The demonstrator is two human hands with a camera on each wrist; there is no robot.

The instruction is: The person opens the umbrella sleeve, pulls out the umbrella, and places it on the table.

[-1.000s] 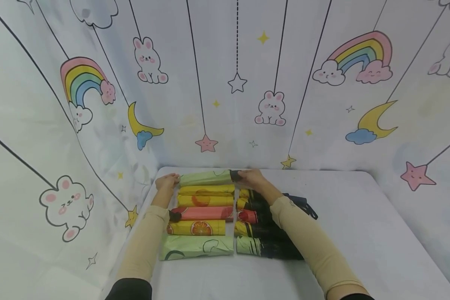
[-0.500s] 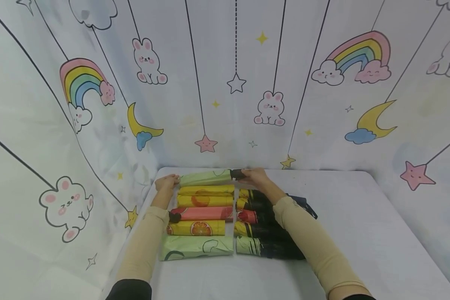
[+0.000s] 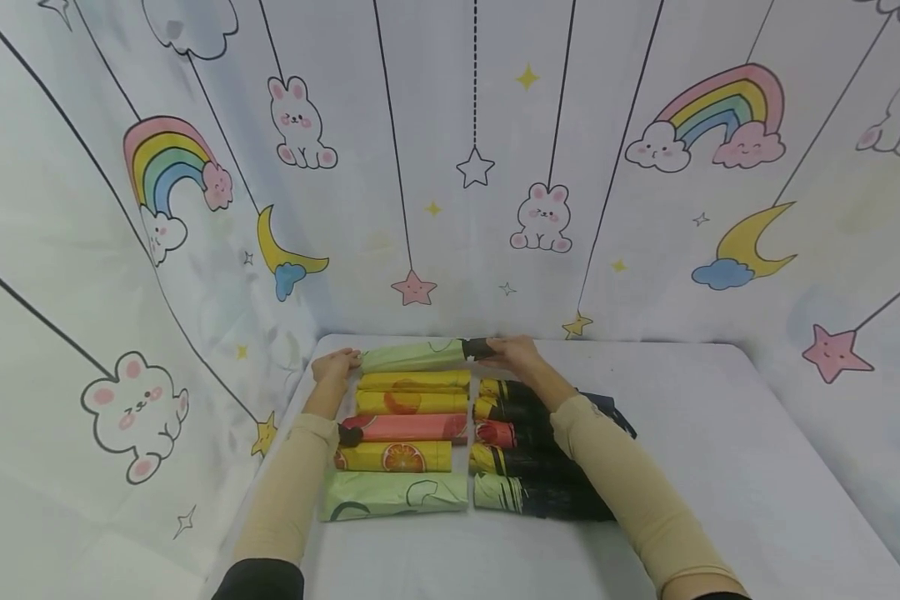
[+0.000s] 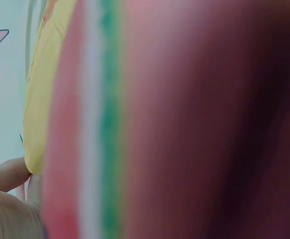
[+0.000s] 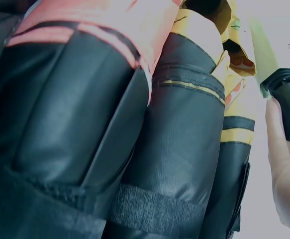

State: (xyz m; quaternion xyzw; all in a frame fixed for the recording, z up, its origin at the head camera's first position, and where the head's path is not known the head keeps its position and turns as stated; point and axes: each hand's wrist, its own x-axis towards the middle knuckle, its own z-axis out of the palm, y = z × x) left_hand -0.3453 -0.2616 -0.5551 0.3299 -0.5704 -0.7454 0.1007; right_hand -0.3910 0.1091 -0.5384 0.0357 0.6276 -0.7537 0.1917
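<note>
A slim folded umbrella in pale green (image 3: 412,357) lies across the back of the table in the head view. My left hand (image 3: 335,365) pinches its left end. At the other end, my right hand (image 3: 516,358) holds the black handle (image 3: 478,348), fingers around its tip. The right wrist view shows this ridged black handle (image 5: 289,107) against the right hand's fingers. In the left wrist view the left hand (image 4: 8,204) shows only partly, beside a yellow roll (image 4: 45,99); a blurred red roll (image 4: 65,149) covers the rest.
Toward me lie a left column of yellow, red (image 3: 405,427) and green rolls (image 3: 393,495), and a right column of black-ended folded umbrellas (image 3: 540,498), partly under my right sleeve. A dark strap (image 3: 617,415) sticks out at right. A printed curtain (image 3: 480,250) stands behind the table.
My right hand has shifted slightly right, and more of the black handle shows beside the green part. The left hand and the rows of rolls stay in place.
</note>
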